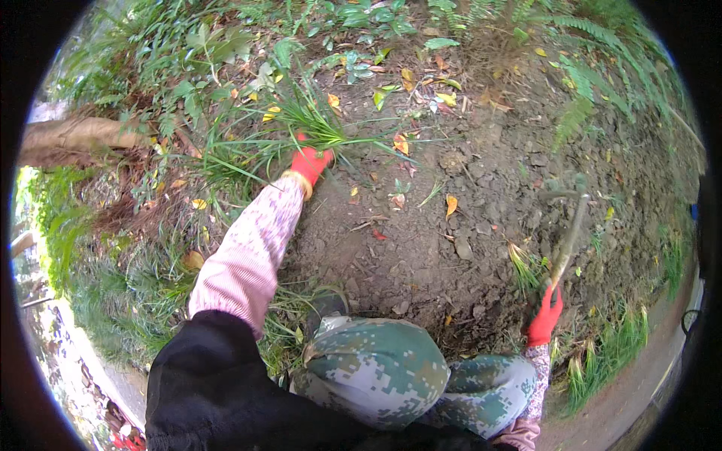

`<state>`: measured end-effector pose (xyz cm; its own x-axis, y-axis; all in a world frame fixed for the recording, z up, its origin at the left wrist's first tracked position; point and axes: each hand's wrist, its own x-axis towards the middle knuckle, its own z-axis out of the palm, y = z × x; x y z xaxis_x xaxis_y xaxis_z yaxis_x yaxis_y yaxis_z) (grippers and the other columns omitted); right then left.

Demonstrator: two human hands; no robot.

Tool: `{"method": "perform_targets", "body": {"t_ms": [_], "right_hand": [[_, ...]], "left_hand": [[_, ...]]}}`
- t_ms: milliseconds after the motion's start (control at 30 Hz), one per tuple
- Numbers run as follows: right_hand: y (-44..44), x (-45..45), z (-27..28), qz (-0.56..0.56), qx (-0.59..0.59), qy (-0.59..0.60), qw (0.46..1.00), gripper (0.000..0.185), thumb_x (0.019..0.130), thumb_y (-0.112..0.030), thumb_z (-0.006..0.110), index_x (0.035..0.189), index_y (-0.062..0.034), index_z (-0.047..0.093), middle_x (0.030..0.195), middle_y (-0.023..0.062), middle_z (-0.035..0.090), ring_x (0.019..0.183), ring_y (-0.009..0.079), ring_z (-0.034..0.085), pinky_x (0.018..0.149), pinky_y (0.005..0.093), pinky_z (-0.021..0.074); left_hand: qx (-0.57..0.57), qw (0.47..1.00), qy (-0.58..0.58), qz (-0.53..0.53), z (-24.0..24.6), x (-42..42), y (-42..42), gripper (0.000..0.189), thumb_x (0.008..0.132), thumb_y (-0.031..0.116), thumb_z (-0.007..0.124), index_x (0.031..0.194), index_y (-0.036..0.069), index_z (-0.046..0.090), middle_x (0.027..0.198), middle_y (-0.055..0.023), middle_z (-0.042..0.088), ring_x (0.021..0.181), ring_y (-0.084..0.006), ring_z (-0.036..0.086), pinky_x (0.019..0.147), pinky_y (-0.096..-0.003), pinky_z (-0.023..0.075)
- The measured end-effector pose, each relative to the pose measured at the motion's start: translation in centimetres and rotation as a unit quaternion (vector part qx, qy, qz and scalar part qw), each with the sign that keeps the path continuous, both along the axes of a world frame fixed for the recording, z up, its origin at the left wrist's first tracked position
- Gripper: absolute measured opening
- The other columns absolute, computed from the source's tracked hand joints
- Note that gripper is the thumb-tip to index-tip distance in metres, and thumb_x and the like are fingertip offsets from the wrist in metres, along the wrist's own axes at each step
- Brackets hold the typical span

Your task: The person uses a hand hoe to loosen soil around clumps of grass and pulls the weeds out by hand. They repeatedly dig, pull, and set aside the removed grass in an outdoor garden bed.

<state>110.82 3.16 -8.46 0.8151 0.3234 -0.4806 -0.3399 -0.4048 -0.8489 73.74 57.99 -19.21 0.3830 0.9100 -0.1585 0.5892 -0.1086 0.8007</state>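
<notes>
My left hand [309, 164], in a red glove, closes around the base of a clump of long-bladed grass [324, 127]. Its blades fan out past the glove and partly hide the fingers. On the right, my right hand [546, 318], also red-gloved, grips the wooden handle of a small hand hoe [571, 239]. The hoe's blurred metal head lies at the far end of the handle, over the loosened soil [485, 197]. Just left of the handle, a small grass tuft [523, 264] with pale stem bases sits on the dirt.
Ferns [598, 67] and leafy plants [361, 20] line the far side. A tree trunk or thick branch [84, 141] juts in from the left. More grass tufts [609, 349] lie at the right, beside a paved edge [643, 389]. My camouflage-clad knees [378, 366] are close to the soil.
</notes>
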Motion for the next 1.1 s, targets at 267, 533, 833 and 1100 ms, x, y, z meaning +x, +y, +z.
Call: {"method": "perform_targets", "body": {"t_ms": [267, 533, 833, 1100], "right_hand": [[3.5, -2.8, 3.3, 0.14, -0.1, -0.18, 0.969, 0.039, 0.104, -0.031, 0.056, 0.12, 0.0046, 0.06, 0.09, 0.005, 0.065, 0.079, 0.0117, 0.057, 0.074, 0.0284, 0.0475], [25.7, -3.9, 10.8, 0.253, 0.218, 0.193, 0.923, 0.041, 0.104, -0.05, 0.047, 0.099, -0.0101, 0.056, 0.064, -0.0037, 0.049, 0.044, 0.0074, 0.043, 0.038, 0.0245, 0.0346], [38.7, -9.2, 13.7, 0.249, 0.307, -0.202, 0.896, 0.029, 0.098, -0.015, 0.062, 0.123, -0.0056, 0.052, 0.088, 0.0018, 0.062, 0.072, 0.0095, 0.06, 0.058, 0.0269, 0.0469], [29.7, -9.6, -1.2, 0.602, -0.247, -0.284, 0.704, 0.028, 0.099, -0.023, 0.046, 0.119, -0.0039, 0.05, 0.096, 0.0246, 0.068, 0.092, 0.0462, 0.066, 0.08, 0.055, 0.052]], "left_hand": [[0.163, 0.963, -0.082, -0.197, 2.0, 6.0, -0.3, 0.039, 0.089, 0.021, 0.07, 0.123, 0.006, 0.061, 0.112, -0.0101, 0.07, 0.102, -0.0302, 0.066, 0.089, -0.0418, 0.0514], [-0.103, 0.952, -0.261, -0.12, 13.1, 3.7, -1.7, 0.058, 0.078, 0.015, 0.084, 0.13, 0.005, 0.06, 0.124, -0.0043, 0.065, 0.11, -0.0134, 0.061, 0.095, -0.0346, 0.0503], [-0.066, 0.994, 0.082, -0.03, 9.5, -4.9, -3.1, 0.09, 0.075, 0.033, 0.086, 0.149, 0.006, 0.042, 0.138, -0.0182, 0.057, 0.126, -0.0274, 0.056, 0.108, -0.0367, 0.0425], [-0.009, 0.998, 0.057, -0.005, 1.5, 2.3, -3.7, 0.063, 0.088, 0.04, 0.069, 0.139, 0.006, 0.053, 0.116, -0.0189, 0.069, 0.103, -0.0332, 0.067, 0.095, -0.0426, 0.0495]]}}
